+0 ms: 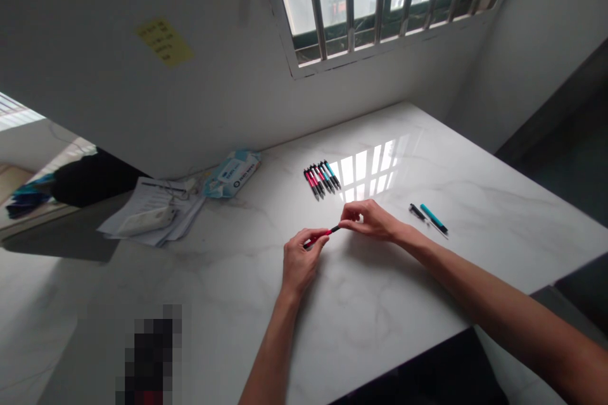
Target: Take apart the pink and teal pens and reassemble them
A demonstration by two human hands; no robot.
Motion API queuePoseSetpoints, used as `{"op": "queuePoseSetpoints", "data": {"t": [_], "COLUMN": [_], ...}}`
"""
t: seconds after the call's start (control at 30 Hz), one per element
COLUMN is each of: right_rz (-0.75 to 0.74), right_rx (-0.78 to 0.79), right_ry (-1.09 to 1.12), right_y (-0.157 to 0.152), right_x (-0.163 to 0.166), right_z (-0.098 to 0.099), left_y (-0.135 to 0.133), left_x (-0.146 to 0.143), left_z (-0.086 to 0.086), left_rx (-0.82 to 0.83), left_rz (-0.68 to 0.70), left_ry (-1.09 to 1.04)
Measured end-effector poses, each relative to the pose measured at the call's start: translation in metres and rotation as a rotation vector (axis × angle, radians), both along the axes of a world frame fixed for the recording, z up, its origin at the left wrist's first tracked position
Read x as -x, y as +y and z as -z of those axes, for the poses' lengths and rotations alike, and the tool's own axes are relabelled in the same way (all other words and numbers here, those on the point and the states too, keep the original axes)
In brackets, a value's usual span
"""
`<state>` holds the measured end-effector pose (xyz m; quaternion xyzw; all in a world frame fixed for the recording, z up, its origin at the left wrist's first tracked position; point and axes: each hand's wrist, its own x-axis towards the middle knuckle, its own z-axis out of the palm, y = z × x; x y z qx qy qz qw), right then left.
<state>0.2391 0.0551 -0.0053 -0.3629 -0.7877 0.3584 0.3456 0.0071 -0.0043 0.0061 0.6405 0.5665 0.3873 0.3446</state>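
Between my two hands is a red and black pen point(329, 232), held slantwise just above the table. My left hand point(301, 259) pinches its red barrel, and my right hand point(368, 219) has thumb and fingers closed on its black end. Beyond the hands lies a row of several pens point(322, 178), red ones at the left and blue ones at the right. To the right of my right hand rest a teal pen barrel point(431, 216), a black pen part point(418, 212) and a thin white refill point(437, 229).
The white marbled table point(380, 304) meets the wall below a barred window point(380, 0). At the left are a blue pack of wipes point(232, 174) and papers point(142, 202) with a white device point(146, 221) on top. A yellow note point(164, 41) sticks to the wall.
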Motion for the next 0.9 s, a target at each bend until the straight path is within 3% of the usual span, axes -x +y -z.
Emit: {"op": "queuePoseSetpoints", "data": {"t": [0.3,0.47,0.9], "right_rz": [-0.007,-0.033,-0.003], "right_rx": [-0.096,-0.110,-0.116], "right_ry": [-0.055,0.018,-0.070], "right_y": [0.0009,0.0007,0.0012], "right_x": [-0.0024,-0.0015,-0.0015], "right_z": [-0.0013,-0.0029,-0.0032], "left_y": [0.0039,0.0030,0.0023], "left_x": [0.0037,0.0039,0.0029], "left_z": [0.0012,0.0007,0.0006], "left_rx": [0.065,0.067,0.059], "left_rz": [-0.027,-0.023,0.015], "left_ry": [-0.037,-0.026,-0.001]}}
